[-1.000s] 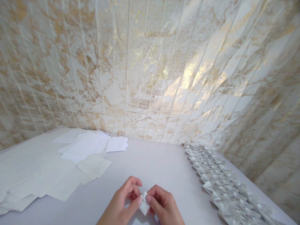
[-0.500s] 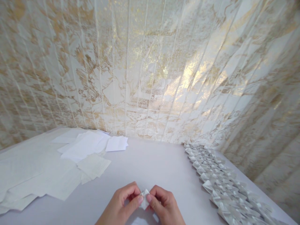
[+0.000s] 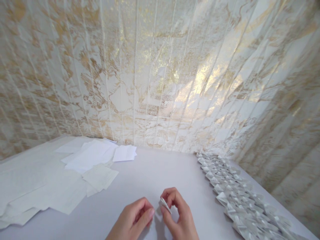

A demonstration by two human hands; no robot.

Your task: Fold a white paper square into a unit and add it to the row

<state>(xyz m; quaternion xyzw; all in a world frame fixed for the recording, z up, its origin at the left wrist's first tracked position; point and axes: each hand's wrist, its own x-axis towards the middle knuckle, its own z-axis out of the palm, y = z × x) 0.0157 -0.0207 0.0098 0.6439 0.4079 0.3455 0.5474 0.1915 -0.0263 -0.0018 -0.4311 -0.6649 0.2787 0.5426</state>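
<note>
Low in the middle of the view, my right hand (image 3: 178, 215) pinches a small folded piece of white paper (image 3: 165, 204) between thumb and fingertips, just above the pale table (image 3: 155, 173). My left hand (image 3: 134, 220) sits close beside it on the left with its fingers curled in and thumb stretched toward the paper. It does not touch the paper and nothing shows in it.
Flat white paper sheets (image 3: 87, 156) lie scattered over the left and back left of the table. A row of several folded paper pieces (image 3: 235, 193) runs along the right edge. A gold-and-white curtain (image 3: 160, 73) hangs right behind the table.
Both hands held the folded paper together before. Now my left hand has let go, and my right hand alone has lifted the piece slightly up and to the right.
</note>
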